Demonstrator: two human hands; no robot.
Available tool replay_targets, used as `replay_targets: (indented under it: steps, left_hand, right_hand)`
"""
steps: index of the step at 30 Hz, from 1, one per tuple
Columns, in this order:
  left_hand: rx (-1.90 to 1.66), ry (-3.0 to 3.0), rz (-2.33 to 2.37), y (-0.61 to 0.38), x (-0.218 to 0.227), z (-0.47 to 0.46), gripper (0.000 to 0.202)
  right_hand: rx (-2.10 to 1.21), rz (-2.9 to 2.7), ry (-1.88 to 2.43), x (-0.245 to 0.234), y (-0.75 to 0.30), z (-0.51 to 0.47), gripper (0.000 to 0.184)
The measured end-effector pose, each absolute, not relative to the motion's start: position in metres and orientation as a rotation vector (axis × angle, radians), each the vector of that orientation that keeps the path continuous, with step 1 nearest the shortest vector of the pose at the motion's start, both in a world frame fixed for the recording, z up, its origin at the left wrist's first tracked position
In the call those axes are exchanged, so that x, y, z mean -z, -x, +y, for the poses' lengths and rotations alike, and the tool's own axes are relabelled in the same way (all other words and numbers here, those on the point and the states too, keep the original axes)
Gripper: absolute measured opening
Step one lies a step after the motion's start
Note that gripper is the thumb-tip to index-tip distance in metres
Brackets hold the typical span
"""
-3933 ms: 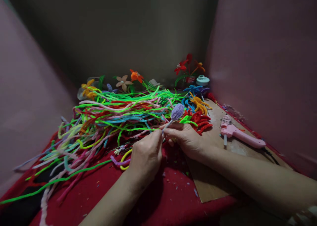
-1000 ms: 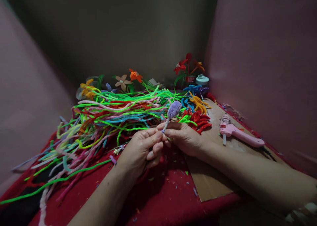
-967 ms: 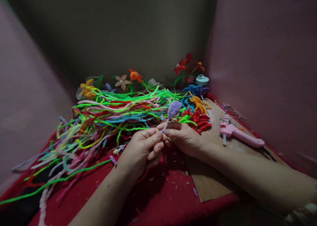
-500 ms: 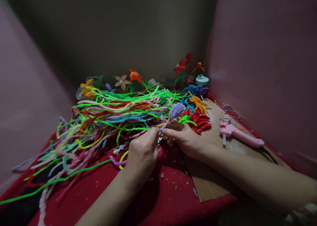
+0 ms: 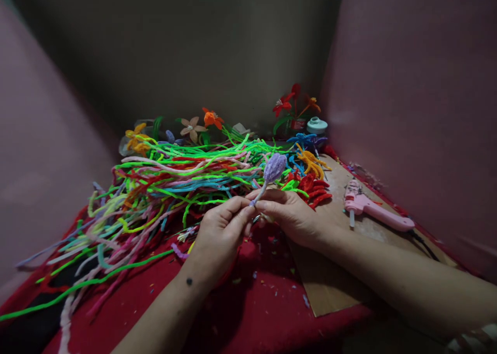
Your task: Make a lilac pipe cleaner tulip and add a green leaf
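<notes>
Between my two hands stands a purple pipe-cleaner flower bud (image 5: 275, 168) on a pale stem, tilted up to the right. My left hand (image 5: 225, 227) pinches the low end of the stem between thumb and forefinger. My right hand (image 5: 289, 215) grips the same spot from the other side, fingertips nearly touching the left ones. Something shiny shows just under the fingers, mostly hidden. Behind the hands lies a big heap of coloured pipe cleaners (image 5: 186, 170), green, pink, red and blue. Bent red pipe-cleaner pieces (image 5: 312, 188) lie right behind my right hand.
A pink glue gun (image 5: 378, 214) lies on a cardboard sheet (image 5: 330, 286) at the right. Finished flowers, such as an orange one (image 5: 212, 118) and a red one (image 5: 282, 104), stand along the back wall by a pale blue-green lid (image 5: 317, 125). Scraps dot the red cloth (image 5: 264, 312).
My left hand has rolled, so that its thumb and wrist now show more. The purple bud has tipped slightly more upright. My right hand has hardly moved.
</notes>
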State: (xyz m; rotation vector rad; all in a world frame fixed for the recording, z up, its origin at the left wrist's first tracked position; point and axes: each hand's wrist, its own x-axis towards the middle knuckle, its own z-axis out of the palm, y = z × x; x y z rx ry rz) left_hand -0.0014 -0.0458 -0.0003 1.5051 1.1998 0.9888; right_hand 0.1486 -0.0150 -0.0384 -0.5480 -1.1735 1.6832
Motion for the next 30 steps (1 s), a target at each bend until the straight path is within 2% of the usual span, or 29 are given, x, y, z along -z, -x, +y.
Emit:
replay_targets:
  steps: [4,12,19,25,30]
  left_hand:
    - [-0.97,-1.364,1.15,0.0,-0.003,-0.046,0.025]
    - [-0.836,-1.027,0.929,0.004,0.002,-0.041,0.019]
    - [-0.744,-0.925,0.788,0.01,0.004,-0.035,0.017]
    - [-0.733,-1.008,0.869,0.007,0.003,-0.037,0.021]
    - [-0.898,-1.574,1.159,-0.002,0.007,-0.042,0.024]
  right_hand:
    - [-1.676,-1.203,0.545,0.039,-0.15,-0.014,0.015]
    - [-1.809,-1.09,0.518,0.042,-0.149,-0.011,0.028]
    - [-1.808,-1.133,0.505,0.045,-0.149,-0.01,0.021]
    - [-1.757,-1.164,0.499,0.047,-0.149,-0.01,0.02]
    - [-1.651,-1.155,0.581,0.045,-0.149,-0.012,0.013]
